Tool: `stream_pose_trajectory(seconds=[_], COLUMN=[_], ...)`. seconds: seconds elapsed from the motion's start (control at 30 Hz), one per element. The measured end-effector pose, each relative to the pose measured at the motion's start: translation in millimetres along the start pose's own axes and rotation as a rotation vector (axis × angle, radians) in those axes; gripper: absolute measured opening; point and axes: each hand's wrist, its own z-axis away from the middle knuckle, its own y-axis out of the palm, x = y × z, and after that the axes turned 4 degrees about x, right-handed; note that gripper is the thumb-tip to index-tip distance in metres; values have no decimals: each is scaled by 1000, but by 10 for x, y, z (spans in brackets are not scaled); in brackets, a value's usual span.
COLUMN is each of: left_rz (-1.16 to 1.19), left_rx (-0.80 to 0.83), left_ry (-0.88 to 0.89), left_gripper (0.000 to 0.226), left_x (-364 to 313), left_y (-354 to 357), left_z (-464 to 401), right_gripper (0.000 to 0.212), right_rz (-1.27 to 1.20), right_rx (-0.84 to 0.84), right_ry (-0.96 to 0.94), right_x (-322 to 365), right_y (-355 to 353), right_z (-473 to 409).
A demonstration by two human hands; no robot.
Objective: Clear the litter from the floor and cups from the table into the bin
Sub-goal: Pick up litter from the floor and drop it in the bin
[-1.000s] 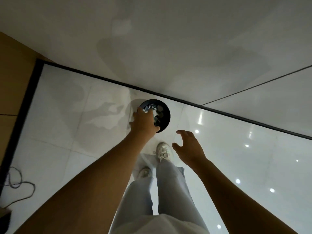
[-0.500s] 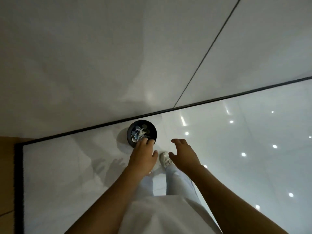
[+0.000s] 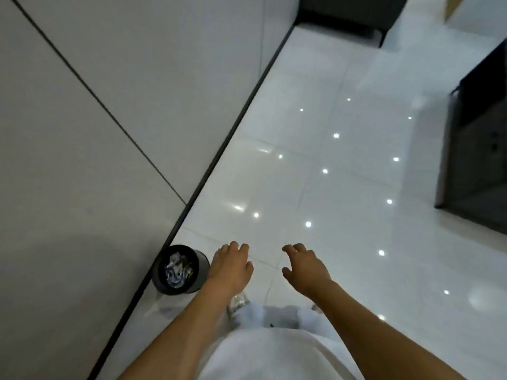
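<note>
A small round dark bin (image 3: pixel 201 266) stands on the white floor against the wall's black skirting, at my lower left. Crumpled blue-white litter (image 3: pixel 177 268) lies inside it. My left hand (image 3: pixel 231 266) hovers just right of the bin, palm down, fingers apart, holding nothing. My right hand (image 3: pixel 306 266) hangs beside it over the floor, also empty with fingers spread. No cups or loose litter show in this view.
A white panelled wall (image 3: pixel 109 133) fills the left. Glossy white floor tiles (image 3: pixel 315 160) stretch ahead. Dark furniture (image 3: pixel 477 149) stands at the right edge and another dark piece (image 3: pixel 345 12) at the far end. My legs and a shoe (image 3: pixel 238 303) are below.
My left hand has pulled back from over the bin's mouth to its right side. My view has turned right, so the bin slid to the lower left and the room ahead came into sight.
</note>
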Motion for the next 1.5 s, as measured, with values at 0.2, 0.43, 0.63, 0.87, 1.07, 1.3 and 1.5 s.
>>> stream_pose_trajectory(seconds=[0.2, 0.43, 0.63, 0.87, 1.07, 1.3, 1.5], left_rz=[-260, -374, -505, -678, -773, -814, -856], left_rx=[60, 145, 222, 273, 311, 303, 329], left_ry=[247, 414, 549, 680, 788, 953, 938], left_gripper=[44, 45, 45, 43, 42, 42, 44], left_x=[-1398, -3201, -4497, -5768, -7177, -8826, -10009], left_y=[247, 910, 1403, 1648, 1855, 1896, 1998], left_z=[-139, -67, 56, -235, -826, -1346, -1708], right_gripper=[51, 51, 51, 52, 51, 52, 51], right_rz=[-162, -345, -506, -701, -784, -895, -979], right_rx=[-98, -155, -199, -297, -399, -430, -432], right_ry=[224, 438, 599, 742, 852, 978, 1003], right_x=[-1339, -3012, -4122, -5160, -6288, -7583, -8598], right_y=[106, 342, 505, 433, 103, -367, -596], right_z=[758, 1810, 2482, 2745, 2779, 2899, 3003])
